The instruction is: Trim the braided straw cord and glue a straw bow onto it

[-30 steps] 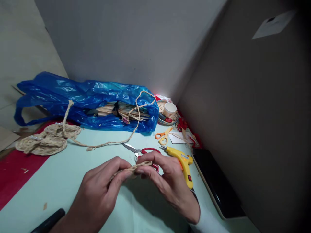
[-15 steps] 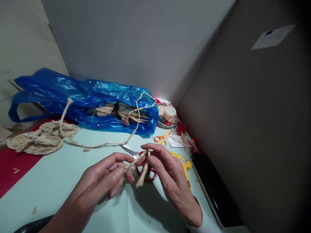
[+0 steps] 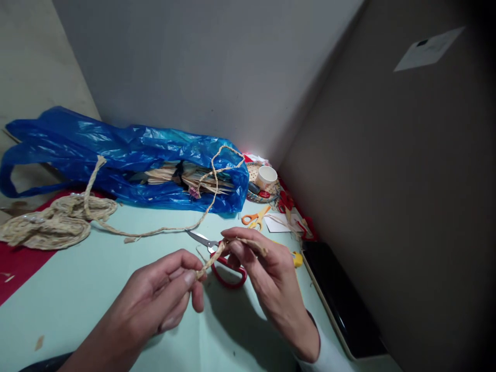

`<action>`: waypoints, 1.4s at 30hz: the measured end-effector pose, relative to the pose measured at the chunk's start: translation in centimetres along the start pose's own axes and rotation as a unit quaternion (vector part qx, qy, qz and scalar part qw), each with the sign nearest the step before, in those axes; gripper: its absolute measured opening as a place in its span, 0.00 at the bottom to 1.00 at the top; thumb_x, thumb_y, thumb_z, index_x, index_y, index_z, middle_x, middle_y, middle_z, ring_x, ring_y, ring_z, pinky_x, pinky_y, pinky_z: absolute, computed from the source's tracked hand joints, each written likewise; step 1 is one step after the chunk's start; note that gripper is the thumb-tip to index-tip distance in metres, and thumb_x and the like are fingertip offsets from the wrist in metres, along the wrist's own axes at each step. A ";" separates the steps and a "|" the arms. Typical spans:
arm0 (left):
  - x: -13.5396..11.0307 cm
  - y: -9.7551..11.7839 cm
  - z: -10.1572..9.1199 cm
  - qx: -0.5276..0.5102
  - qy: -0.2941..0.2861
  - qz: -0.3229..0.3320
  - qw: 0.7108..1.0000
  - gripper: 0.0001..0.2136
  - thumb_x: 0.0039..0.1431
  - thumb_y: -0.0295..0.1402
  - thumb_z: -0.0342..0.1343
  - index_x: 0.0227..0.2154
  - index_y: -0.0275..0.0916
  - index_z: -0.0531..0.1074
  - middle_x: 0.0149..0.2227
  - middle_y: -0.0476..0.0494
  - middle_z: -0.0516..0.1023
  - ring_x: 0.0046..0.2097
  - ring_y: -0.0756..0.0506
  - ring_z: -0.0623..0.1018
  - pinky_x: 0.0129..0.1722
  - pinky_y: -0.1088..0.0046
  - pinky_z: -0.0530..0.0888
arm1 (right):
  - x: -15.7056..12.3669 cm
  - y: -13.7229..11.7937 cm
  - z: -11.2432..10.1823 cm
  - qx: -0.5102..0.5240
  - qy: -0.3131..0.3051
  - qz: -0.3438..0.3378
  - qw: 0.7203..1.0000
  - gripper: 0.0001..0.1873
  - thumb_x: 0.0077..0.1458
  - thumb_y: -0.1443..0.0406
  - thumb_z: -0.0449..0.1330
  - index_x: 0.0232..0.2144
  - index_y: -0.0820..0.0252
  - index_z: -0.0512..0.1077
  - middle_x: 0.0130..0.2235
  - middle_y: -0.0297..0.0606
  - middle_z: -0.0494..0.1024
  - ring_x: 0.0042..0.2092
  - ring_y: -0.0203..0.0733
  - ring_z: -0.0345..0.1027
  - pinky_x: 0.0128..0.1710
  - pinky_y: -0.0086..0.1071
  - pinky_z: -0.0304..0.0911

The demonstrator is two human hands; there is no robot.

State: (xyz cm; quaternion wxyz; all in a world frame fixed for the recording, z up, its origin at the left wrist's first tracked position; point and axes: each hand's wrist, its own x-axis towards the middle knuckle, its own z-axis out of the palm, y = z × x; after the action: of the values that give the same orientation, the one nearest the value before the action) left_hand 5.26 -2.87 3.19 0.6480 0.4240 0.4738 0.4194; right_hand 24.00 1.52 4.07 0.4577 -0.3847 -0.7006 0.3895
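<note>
A short piece of tan straw cord [image 3: 217, 252] runs between my two hands above the pale green table [image 3: 96, 279]. My left hand [image 3: 163, 294] pinches its lower end between thumb and forefinger. My right hand [image 3: 263, 274] has the other end looped over its fingers and holds it closed. Red-handled scissors [image 3: 220, 258] lie on the table right under the cord, partly hidden by my right hand. A yellow glue gun [image 3: 296, 258] shows only as a tip behind my right hand.
A blue plastic bag [image 3: 127, 160] of straw strips lies along the wall. A coil of braided cord [image 3: 50, 222] sits at left, its loose end trailing toward the scissors. Orange scissors [image 3: 253, 218], a small basket with a white cup [image 3: 265, 178] and a black tray [image 3: 341, 305] stand at right.
My right hand has wound the cord's free end up over its fingers, and the dangling tail is gone. My left hand has dropped a little, still pinching the cord.
</note>
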 end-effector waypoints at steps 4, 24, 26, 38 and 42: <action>-0.1 0.2 0.7 0.000 0.007 -0.005 1.000 0.15 0.59 0.47 0.58 0.30 0.40 0.71 0.22 0.52 0.74 0.20 0.56 0.53 0.20 0.78 0.49 | 0.2 0.2 0.2 0.089 0.009 0.058 0.994 0.11 0.66 0.59 0.57 0.41 0.58 0.75 0.31 0.35 0.79 0.31 0.37 0.71 0.32 0.29 0.65; 5.6 0.0 3.5 0.748 0.099 0.280 0.593 0.08 0.65 0.33 0.58 0.42 0.36 0.75 0.40 0.45 0.80 0.38 0.45 0.80 0.38 0.63 0.79 | -3.5 -0.2 5.5 -0.169 -0.065 -0.315 0.931 0.15 0.66 0.70 0.51 0.53 0.58 0.70 0.39 0.40 0.83 0.38 0.44 0.73 0.41 0.37 0.68; 5.9 -0.5 3.5 0.762 0.085 0.278 0.579 0.09 0.65 0.34 0.58 0.44 0.36 0.74 0.41 0.44 0.80 0.39 0.45 0.80 0.38 0.63 0.79 | -3.5 -0.5 6.0 -0.182 -0.043 -0.339 0.922 0.14 0.65 0.71 0.50 0.49 0.60 0.70 0.39 0.39 0.83 0.36 0.42 0.71 0.41 0.37 0.67; 6.9 -2.1 2.8 0.769 0.036 0.282 0.573 0.11 0.65 0.36 0.57 0.46 0.36 0.74 0.44 0.43 0.79 0.39 0.45 0.80 0.37 0.63 0.79 | -5.0 -1.0 5.6 -0.087 -0.137 -0.147 0.976 0.10 0.58 0.76 0.54 0.36 0.55 0.66 0.43 0.36 0.80 0.42 0.39 0.74 0.43 0.32 0.67; 7.1 -2.3 2.8 0.774 0.029 0.268 0.573 0.11 0.65 0.35 0.58 0.46 0.36 0.74 0.44 0.43 0.79 0.40 0.44 0.80 0.38 0.62 0.79 | -5.1 -1.2 5.5 -0.032 -0.165 -0.052 0.984 0.07 0.63 0.72 0.52 0.36 0.55 0.65 0.43 0.35 0.79 0.44 0.37 0.74 0.42 0.29 0.67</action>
State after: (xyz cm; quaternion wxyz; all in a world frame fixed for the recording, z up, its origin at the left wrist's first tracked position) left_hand 9.69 2.74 -0.24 -0.0832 0.8592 0.5014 0.0593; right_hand 20.09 -4.54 1.89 0.3433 -0.2928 -0.7975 0.4005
